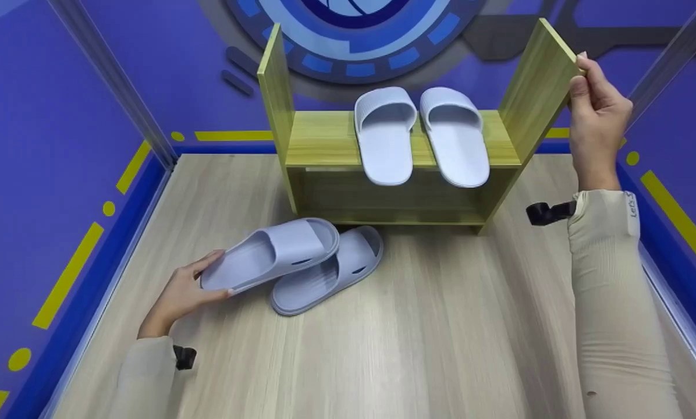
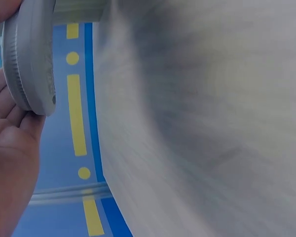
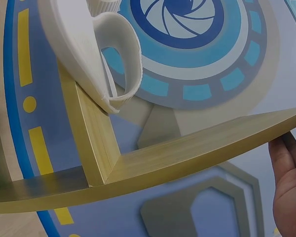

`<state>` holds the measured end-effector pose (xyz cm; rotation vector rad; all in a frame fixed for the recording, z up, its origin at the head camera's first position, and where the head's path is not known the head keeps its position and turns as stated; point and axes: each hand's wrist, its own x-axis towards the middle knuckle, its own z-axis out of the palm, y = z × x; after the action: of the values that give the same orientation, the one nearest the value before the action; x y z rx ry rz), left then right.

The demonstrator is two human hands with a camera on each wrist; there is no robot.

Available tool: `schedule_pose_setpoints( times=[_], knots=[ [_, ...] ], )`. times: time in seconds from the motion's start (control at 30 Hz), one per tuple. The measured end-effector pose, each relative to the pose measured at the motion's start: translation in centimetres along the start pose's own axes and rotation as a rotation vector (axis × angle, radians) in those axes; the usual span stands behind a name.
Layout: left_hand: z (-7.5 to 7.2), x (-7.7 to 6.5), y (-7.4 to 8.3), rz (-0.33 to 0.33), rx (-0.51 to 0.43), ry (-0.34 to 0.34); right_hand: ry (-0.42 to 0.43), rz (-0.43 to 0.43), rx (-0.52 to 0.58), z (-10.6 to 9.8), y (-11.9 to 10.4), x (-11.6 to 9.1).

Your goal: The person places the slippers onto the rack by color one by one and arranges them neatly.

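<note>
My left hand (image 1: 182,291) grips the heel end of a grey slipper (image 1: 246,262), thumb on one side and fingers on the other. That slipper's toe overlaps a second grey slipper (image 1: 307,285) lying on the floor board; the left wrist view shows the held slipper's sole edge (image 2: 34,64) against my fingers. With my right hand (image 1: 601,116) I pinch the front edge of the right side panel (image 1: 537,87) of a small wooden shoe rack. A pair of white slippers, a left one (image 1: 389,145) and a right one (image 1: 458,145), sits on its upper shelf (image 1: 325,139), heels jutting past the front edge.
Below the upper shelf is the rack's lower compartment (image 1: 394,201), just behind the grey slippers' toes. The rack's left panel (image 1: 275,87) rises above the shelf. Blue walls (image 1: 45,145) with yellow marks enclose the wood-grain floor (image 1: 394,349) on three sides.
</note>
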<state>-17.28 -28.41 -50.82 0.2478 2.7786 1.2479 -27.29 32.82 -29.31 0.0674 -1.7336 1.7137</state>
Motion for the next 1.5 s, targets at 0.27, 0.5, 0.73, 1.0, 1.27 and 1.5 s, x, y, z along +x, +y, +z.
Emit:
schedule_pose_setpoints(
  times=[0.27,0.5,0.73,1.0,1.27,1.5],
  knots=[
    [1.7,0.7,1.1,0.072,-0.015,0.068,-0.002,0.021,0.065,-0.1,0.3,0.0],
    [3.8,1.5,2.2,0.142,-0.025,0.162,0.009,0.012,0.017,0.0,0.3,0.1],
    [5.6,2.4,3.3,0.163,-0.055,0.214,0.02,0.018,0.028,0.1,0.3,0.1],
    [7.1,3.6,4.3,0.141,-0.07,0.255,0.023,0.033,0.076,0.0,0.6,0.3],
    [8.6,4.9,5.5,0.154,-0.036,0.291,0.04,0.006,0.129,0.0,1.3,0.7],
    [10.1,5.7,6.3,0.155,-0.033,0.301,0.039,-0.009,0.093,0.0,1.4,0.5]
  ],
)
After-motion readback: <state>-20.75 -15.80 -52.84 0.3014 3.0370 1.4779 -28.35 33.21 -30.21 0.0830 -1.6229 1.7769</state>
